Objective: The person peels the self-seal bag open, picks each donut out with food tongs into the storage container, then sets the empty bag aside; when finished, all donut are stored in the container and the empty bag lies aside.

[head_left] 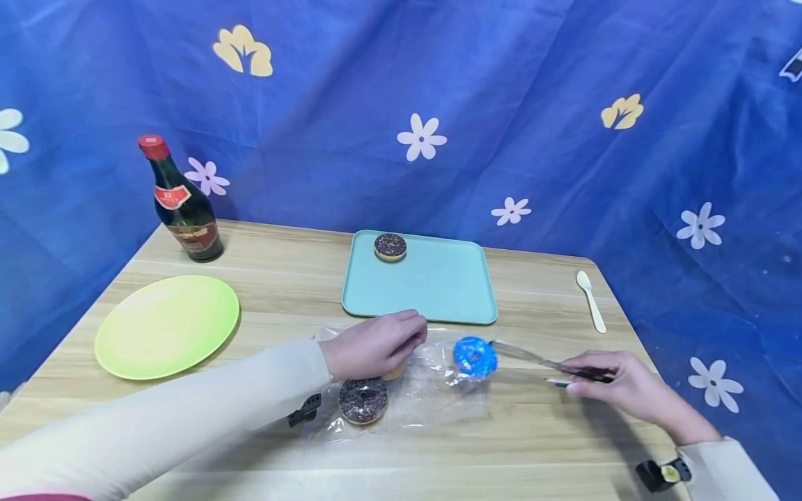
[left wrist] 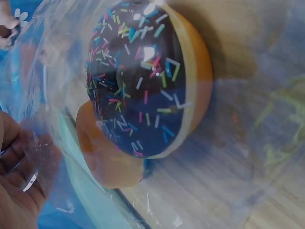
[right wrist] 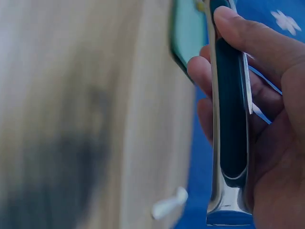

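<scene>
My left hand [head_left: 376, 344] grips the top edge of a clear plastic bag [head_left: 432, 407] with curled fingers. A chocolate donut with sprinkles [left wrist: 143, 81] lies in the bag, a tan donut [left wrist: 114, 162] beside it, partly hidden under my hand in the head view. My right hand [head_left: 626, 383] holds metal tongs with dark handle grips [right wrist: 232, 109] in fingers and thumb. At the tongs' far end, a blue donut [head_left: 474, 357] overlaps the right part of the bag.
Behind the bag lies a teal tray [head_left: 432, 285] bearing one chocolate donut [head_left: 390, 246]. A green plate [head_left: 169, 327] and a dark bottle with a red cap [head_left: 188, 216] stand at the left. A white spoon [head_left: 591, 300] lies near the right table edge. Blue cloth [head_left: 351, 125] hangs behind.
</scene>
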Demonstrator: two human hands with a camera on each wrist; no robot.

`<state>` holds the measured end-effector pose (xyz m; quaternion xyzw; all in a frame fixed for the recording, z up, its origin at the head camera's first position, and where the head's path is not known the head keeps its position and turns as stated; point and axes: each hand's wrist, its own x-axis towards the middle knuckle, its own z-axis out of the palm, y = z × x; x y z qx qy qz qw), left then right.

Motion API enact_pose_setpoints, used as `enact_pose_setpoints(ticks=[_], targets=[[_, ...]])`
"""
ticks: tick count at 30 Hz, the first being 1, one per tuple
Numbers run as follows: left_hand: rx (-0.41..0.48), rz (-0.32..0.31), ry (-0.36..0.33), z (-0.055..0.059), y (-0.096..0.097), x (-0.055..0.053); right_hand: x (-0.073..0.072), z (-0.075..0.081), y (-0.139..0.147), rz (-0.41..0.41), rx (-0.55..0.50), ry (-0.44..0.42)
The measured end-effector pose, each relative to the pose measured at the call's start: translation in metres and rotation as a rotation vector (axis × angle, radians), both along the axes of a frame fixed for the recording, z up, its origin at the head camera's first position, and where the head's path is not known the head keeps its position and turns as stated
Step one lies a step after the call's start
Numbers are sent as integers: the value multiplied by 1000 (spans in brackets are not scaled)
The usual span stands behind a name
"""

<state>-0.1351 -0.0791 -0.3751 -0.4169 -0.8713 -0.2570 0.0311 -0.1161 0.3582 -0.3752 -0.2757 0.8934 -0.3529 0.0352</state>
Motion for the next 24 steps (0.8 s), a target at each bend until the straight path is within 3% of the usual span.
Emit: enact_pose_setpoints(ticks=[5, 12, 24], targets=[[-12, -2, -18, -1, 2, -1, -9, 16, 25, -120, 7, 99], [-6, -5, -7, -3, 4, 0, -37, 10, 23, -327, 52, 116], [-11, -18, -5, -2, 6, 0, -102, -15, -35, -344, 33, 79]])
